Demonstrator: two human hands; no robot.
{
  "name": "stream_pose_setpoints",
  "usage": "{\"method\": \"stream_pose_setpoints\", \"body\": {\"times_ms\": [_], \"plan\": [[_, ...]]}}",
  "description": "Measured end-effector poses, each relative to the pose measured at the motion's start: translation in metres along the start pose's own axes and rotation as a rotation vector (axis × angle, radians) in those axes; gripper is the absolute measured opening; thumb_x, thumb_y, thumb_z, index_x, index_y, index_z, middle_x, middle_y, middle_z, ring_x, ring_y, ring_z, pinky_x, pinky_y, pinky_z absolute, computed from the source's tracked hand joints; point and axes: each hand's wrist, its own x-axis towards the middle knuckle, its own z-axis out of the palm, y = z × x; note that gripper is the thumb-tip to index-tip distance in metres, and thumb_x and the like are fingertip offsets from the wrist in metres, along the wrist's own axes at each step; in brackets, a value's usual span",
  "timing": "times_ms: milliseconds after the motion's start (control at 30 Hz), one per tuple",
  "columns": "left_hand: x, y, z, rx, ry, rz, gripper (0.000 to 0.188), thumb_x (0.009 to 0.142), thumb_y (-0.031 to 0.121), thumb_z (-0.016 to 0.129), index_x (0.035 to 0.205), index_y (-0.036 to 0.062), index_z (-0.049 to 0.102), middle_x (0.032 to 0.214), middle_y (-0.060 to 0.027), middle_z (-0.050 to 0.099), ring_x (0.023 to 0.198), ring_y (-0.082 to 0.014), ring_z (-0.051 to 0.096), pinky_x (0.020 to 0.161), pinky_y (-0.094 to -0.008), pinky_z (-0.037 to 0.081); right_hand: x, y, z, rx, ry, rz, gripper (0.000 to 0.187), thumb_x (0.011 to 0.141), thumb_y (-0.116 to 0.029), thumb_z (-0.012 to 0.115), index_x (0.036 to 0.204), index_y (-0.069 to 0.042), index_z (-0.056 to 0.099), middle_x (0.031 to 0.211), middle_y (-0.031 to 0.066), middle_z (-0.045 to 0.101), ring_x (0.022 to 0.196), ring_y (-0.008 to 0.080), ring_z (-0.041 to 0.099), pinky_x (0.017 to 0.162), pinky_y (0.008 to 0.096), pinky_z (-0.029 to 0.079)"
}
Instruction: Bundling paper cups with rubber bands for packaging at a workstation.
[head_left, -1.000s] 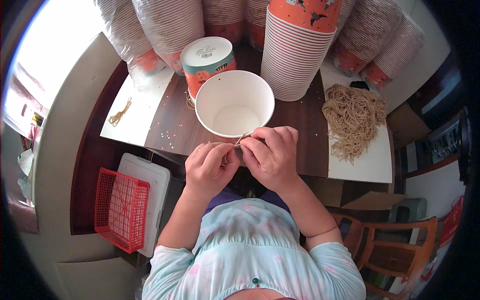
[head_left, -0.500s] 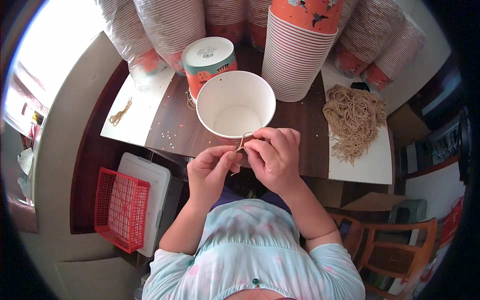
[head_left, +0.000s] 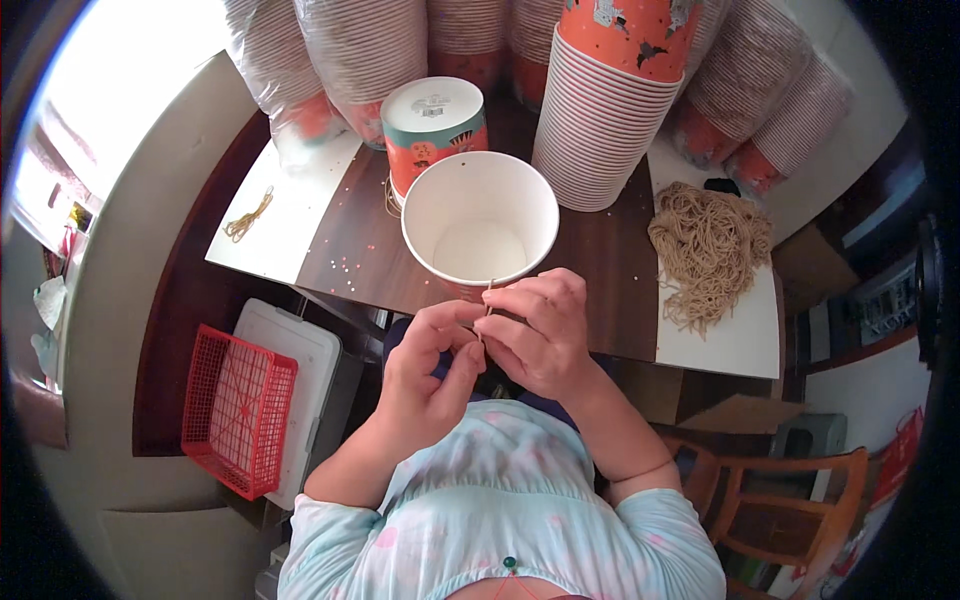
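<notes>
In front of me a paper bucket stands mouth up at the near edge of the table, white inside. Just below its rim, my left hand and my right hand meet, fingers pinched close together. A thin tan string runs between the fingertips of both hands, one bit sticking up past the right fingers. Whether it is knotted or passes through the bucket's wall cannot be seen. Behind the bucket, an upside-down orange and green bucket stands on the table, with some string beside it.
A tall stack of nested buckets rises behind on the right. Plastic-wrapped stacks line the back. A heap of tan strings lies at right, a small bundle at left. Below left sits a red basket; a wooden chair is lower right.
Both hands have come slightly down toward my body, still pinching the string. My left fingers are more curled. The whole view has shifted a little.
</notes>
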Motion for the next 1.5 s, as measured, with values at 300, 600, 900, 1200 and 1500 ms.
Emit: {"method": "stream_pose_setpoints", "body": {"times_ms": [300,600,900,1200,1500], "plan": [[0.001,0.039,-0.008,-0.547,-0.187,-0.058,0.034,0.085,-0.012,0.042,0.117,-0.0025,0.045,0.080,0.0004,0.046,0.066,-0.0054,0.040,0.059,-0.0199,0.033,-0.007,0.031,0.001,-0.075,-0.002,0.092,0.022,0.068,-0.001,0.071,0.084,-0.012,0.059,0.093,0.0016,0.065,0.092,0.0223,0.063,0.086,0.0411,0.043],[-0.006,0.029,-0.023,-0.608,-0.348,-0.198,0.038,0.088,-0.004,0.046,0.125,-0.0013,0.042,0.077,0.0009,0.046,0.065,-0.0051,0.040,0.059,-0.0203,0.033,0.006,0.052,-0.021,0.124,-0.252,0.041,0.023,0.070,0.004,0.070,0.084,-0.012,0.060,0.087,0.0012,0.066,0.086,0.0187,0.065,0.101,0.0459,0.040],[-0.021,0.001,-0.055,-0.390,-0.551,-0.713,0.028,0.098,0.012,0.050,0.124,0.0029,0.052,0.066,0.0029,0.045,0.060,-0.0065,0.041,0.055,-0.0213,0.037,-0.007,0.085,-0.083,-0.123,-0.381,0.172,0.032,0.068,-0.002,0.073,0.096,-0.010,0.062,0.108,0.0062,0.065,0.110,0.0260,0.059,0.103,0.0492,0.036],[0.009,0.040,-0.020,0.158,-0.675,-0.170,0.014,0.089,0.007,0.060,0.096,-0.0040,0.063,0.081,-0.0167,0.065,0.071,-0.0191,0.064,0.065,-0.0304,0.050,0.008,-0.036,-0.070,0.687,-0.687,0.605,0.051,0.076,-0.019,0.074,0.120,-0.004,0.054,0.098,0.0124,0.063,0.090,0.0281,0.062,0.076,0.0376,0.049],[0.013,0.021,-0.065,0.083,-0.539,-0.471,0.017,0.092,0.014,0.058,0.090,-0.0007,0.066,0.066,0.0010,0.057,0.059,-0.0039,0.048,0.053,-0.0215,0.041,0.008,0.008,-0.103,0.136,-0.471,0.306,0.012,0.072,-0.012,0.073,0.072,-0.008,0.061,0.066,0.0047,0.050,0.063,0.0259,0.050,0.063,0.0395,0.038]]}}
